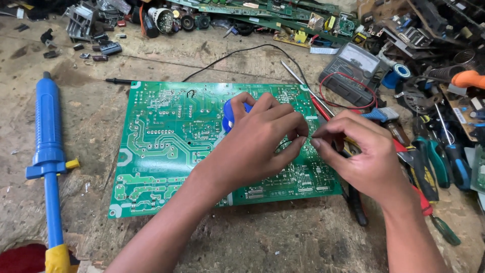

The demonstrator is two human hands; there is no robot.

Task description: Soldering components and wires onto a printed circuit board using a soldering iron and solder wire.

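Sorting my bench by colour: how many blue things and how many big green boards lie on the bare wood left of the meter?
Blue desoldering pump: 1
Blue spool under the left hand: 1
Green circuit board: 1
Total: 3

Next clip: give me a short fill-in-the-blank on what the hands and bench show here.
1. Both hands meet above a large ____ printed circuit board lying solder-side up.
2. The left hand closes around a small round ____ spool.
3. A long blue plastic desoldering pump lies to the ____ of the board.
4. The right hand pinches a thin ____ with the left fingertips.

Missing words: green; blue; left; wire
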